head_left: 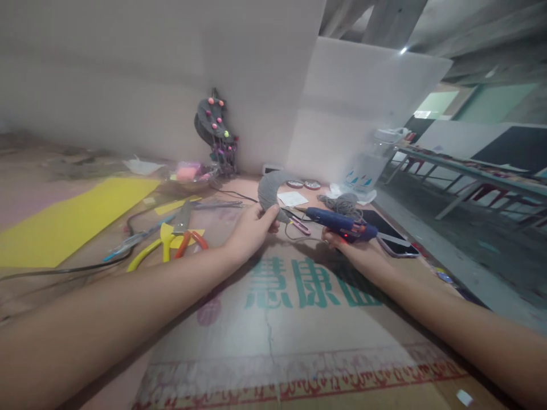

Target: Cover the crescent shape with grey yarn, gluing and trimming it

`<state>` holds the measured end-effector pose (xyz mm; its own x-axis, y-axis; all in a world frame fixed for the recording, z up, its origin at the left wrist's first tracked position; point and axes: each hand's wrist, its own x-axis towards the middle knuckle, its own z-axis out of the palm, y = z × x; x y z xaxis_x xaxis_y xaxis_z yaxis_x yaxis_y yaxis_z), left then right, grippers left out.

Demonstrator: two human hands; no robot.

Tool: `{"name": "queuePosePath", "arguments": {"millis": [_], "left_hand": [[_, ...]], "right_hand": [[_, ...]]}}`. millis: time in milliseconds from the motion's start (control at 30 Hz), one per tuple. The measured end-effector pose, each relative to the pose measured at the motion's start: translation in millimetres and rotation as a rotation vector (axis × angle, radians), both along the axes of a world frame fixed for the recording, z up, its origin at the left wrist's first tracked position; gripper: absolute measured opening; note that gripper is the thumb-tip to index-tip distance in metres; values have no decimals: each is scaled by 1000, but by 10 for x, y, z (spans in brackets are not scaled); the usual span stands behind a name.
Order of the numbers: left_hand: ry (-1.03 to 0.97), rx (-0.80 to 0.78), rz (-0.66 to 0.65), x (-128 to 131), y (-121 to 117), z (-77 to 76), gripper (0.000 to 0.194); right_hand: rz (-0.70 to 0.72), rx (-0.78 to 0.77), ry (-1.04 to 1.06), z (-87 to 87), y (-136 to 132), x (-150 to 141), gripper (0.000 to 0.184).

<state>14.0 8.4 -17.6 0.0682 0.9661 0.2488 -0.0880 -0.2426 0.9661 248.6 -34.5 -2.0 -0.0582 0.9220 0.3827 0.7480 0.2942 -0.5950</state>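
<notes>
Between the thumb and fingers of my left hand [258, 225] is a grey yarn-wrapped crescent [269, 189], its curve standing up above the hand. My right hand [339, 239] is closed around the grip of a blue hot glue gun [342, 222], which has a small red light lit. The gun's nozzle points left at the lower end of the crescent, close to it; whether they touch I cannot tell. A clear glue stick [395, 240] sticks out of the gun's back. Behind the gun lies a bundle of grey yarn [342, 204].
Left are pliers with yellow handles [166, 242], orange-handled scissors [183, 242], yellow sheet [85, 219] and a black cord [51, 271]. A finished-looking grey crescent with coloured beads [213, 122] stands behind. Right are a phone [397, 247] and a plastic container [365, 165].
</notes>
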Motion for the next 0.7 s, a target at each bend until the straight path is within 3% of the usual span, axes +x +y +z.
{"name": "queuePosePath", "arguments": {"millis": [200,533,700], "left_hand": [[9,33,-10,5,-25,-4,29],[-37,24,5,-17,-22,-9,26],[-37,17,0,-11,-35,9,24]], "right_hand": [[242,-52,69,99,-101,-92,23],[118,13,-68,63,-95,-46,28],[149,-9,-67,72,-92,-64,24]]}}
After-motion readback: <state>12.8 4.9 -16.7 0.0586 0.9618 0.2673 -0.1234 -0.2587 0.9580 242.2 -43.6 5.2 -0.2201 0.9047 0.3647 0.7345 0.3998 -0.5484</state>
